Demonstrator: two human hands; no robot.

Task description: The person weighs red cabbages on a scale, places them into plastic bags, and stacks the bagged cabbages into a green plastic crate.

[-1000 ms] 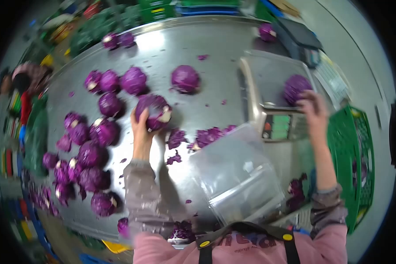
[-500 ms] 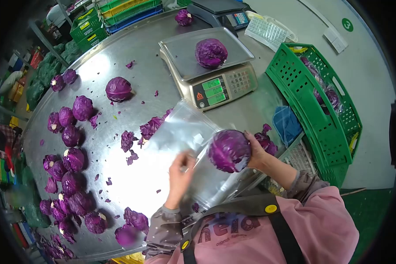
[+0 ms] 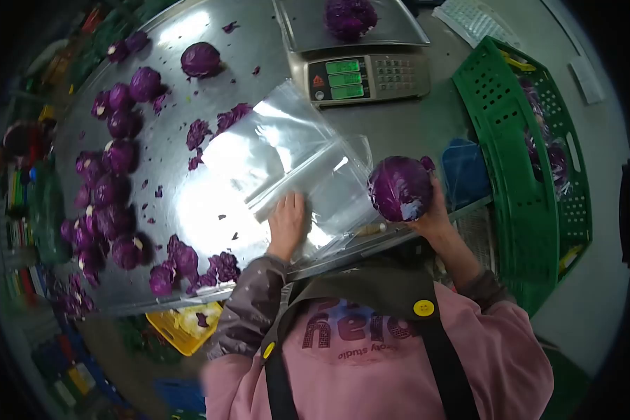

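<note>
A round purple cabbage (image 3: 400,187) rests in my right hand (image 3: 432,215), whose fingers wrap round its right and lower side. My left hand (image 3: 288,221) touches clear plastic bags (image 3: 297,164) spread on the metal table (image 3: 182,150); its fingers lie close together on the film, and whether they pinch it cannot be made out. Another cabbage (image 3: 351,17) sits on the pan of the weighing scale (image 3: 343,78), beyond the bags. Loose purple leaves (image 3: 198,133) lie left of the bags.
Several cabbages (image 3: 112,189) are grouped along the table's left side, with one (image 3: 201,59) farther back. A green crate (image 3: 493,140) holding wrapped cabbages stands at the right, beside a blue cloth (image 3: 465,171). Below the table's front edge is a yellow basket (image 3: 166,325).
My left hand has come down onto the plastic bags. The cabbage in my right hand has shifted right, and the whole view has tilted downward, showing more below the table's front edge.
</note>
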